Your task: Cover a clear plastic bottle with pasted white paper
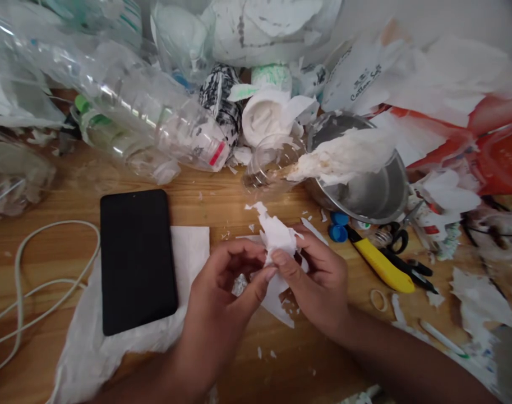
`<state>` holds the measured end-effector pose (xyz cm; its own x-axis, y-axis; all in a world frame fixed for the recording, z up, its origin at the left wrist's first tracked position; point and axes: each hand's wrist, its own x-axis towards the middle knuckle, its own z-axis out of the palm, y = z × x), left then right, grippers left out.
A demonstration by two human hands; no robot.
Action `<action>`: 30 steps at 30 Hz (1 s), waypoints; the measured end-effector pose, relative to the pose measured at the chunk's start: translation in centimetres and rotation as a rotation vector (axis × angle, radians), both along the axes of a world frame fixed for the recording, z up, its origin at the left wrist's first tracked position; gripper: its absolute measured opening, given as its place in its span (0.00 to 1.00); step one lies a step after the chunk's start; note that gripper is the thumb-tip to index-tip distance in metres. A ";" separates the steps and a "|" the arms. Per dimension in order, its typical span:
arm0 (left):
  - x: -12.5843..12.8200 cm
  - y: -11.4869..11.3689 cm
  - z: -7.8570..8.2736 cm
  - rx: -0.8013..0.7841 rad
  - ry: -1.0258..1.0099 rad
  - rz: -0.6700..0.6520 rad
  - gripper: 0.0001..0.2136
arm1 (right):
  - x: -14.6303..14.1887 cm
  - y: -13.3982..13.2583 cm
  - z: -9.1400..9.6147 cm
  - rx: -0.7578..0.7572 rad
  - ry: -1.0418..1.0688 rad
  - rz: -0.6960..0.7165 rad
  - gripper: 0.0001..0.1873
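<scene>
Both hands meet over the middle of the wooden table [222, 202]. Between their fingertips is a crumpled piece of white paper [277, 235] with a torn strip sticking up at its top left. My right hand [318, 275] pinches it with the thumb across its front. My left hand [230, 286] is closed too, its thumb tip at the paper's lower edge and its fingers curled behind. Below the hands lies more white paper [278, 306], and something small and shiny shows by the left palm. Torn white scraps are scattered around.
On the left a black tablet [138, 261] rests on white sheeting beside a white cable [18, 292]. Plastic bottles [155, 112] and a metal pot [386, 191] stand behind. At right lie a yellow-handled cutter [382, 261], scissors [399, 237] and blue caps [338, 233].
</scene>
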<state>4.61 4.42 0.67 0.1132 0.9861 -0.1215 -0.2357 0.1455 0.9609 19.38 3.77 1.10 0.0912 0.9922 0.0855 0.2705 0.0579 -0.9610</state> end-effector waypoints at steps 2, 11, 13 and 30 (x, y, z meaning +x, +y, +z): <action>-0.3 -0.1 -0.2 0.108 0.121 0.007 0.11 | 0.0 0.1 0.0 0.001 -0.035 0.000 0.03; -0.3 0.2 0.1 0.091 0.130 0.067 0.15 | 0.1 0.0 0.0 0.051 -0.051 0.088 0.04; -0.3 0.4 0.2 0.075 0.110 0.073 0.14 | 0.1 0.0 0.0 0.026 -0.017 0.089 0.04; -0.2 0.8 -0.1 0.028 0.013 0.035 0.12 | 0.2 0.5 0.1 -0.090 0.067 0.117 0.07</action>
